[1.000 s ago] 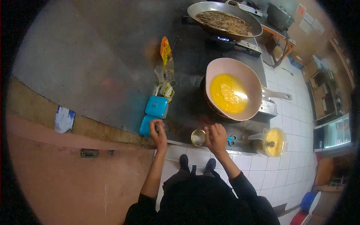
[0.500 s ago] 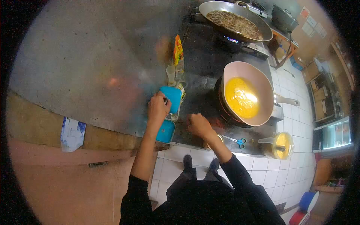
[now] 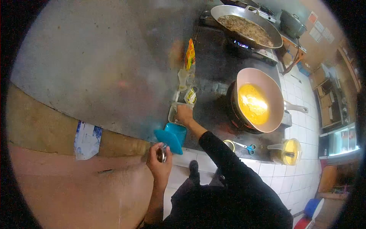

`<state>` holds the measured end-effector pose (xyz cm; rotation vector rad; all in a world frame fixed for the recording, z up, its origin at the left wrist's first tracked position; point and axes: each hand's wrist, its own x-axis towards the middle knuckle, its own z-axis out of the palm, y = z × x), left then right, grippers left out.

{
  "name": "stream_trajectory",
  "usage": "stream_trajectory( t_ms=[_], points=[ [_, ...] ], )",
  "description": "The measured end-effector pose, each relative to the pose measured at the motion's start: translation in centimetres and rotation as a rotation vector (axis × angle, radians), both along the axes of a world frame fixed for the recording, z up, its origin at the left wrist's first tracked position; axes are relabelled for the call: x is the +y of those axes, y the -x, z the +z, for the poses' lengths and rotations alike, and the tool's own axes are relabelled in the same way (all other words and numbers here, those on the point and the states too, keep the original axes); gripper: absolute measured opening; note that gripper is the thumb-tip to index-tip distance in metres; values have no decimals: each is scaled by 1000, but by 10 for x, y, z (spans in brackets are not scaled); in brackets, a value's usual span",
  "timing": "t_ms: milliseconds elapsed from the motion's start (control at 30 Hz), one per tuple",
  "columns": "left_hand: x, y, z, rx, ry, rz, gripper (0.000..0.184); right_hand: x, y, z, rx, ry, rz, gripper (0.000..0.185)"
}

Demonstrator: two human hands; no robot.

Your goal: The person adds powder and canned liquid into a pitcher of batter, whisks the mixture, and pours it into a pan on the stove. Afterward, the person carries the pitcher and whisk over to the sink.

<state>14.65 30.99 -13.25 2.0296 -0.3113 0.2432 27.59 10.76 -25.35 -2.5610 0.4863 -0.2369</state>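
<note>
Blue lid [image 3: 170,142] is now off the box [image 3: 171,115], gripped by the left hand [image 3: 160,160]; access is open to the right hand [image 3: 185,114] inside, hold not determinable.

The person's left hand [image 3: 159,160] is on the near left, raised with its fingers curled and the thumb opposite them on the right, closed in a firm grip. The left forearm [image 3: 156,198], bare, rises steeply from the near edge. The right arm [image 3: 225,160], sleeved almost to the wrist [image 3: 196,129], slants from near right to far left. The right hand [image 3: 184,113] lies farther off, knuckles up, fingertips hidden from view.
</note>
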Motion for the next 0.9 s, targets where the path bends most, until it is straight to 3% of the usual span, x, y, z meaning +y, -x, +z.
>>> stream_trajectory(
  t_ms=[133, 200, 333, 400, 500, 567, 600, 700, 900],
  points=[
    [15, 8, -11, -40, -64, 17, 25, -7, 21, 48, 15, -64, -134, 21],
    [12, 8, -5, -44, -65, -24, 24, -23, 59, 100, -135, -233, -12, 17],
    [-6, 5, -10, -54, -4, -87, 23, -43, 183, 181, -497, -249, 28, 15],
    [-19, 8, -17, 67, 44, -167, 23, -52, 243, 183, -550, -174, -93, 6],
    [-44, 18, -20, 162, 124, -307, 23, -54, 298, 168, -419, -84, -236, 3],
    [-58, 27, -28, 239, 153, -370, 23, -55, 314, 139, -352, -155, -171, 5],
    [-64, 30, -32, 318, 180, -410, 23, -48, 312, 130, -440, -168, -179, 4],
    [-71, 37, -40, 352, 174, -455, 22, -44, 312, 100, -429, -22, -163, 4],
    [-64, 47, -50, 370, 157, -450, 21, -44, 312, 80, -486, -283, -411, 11]
  ],
)
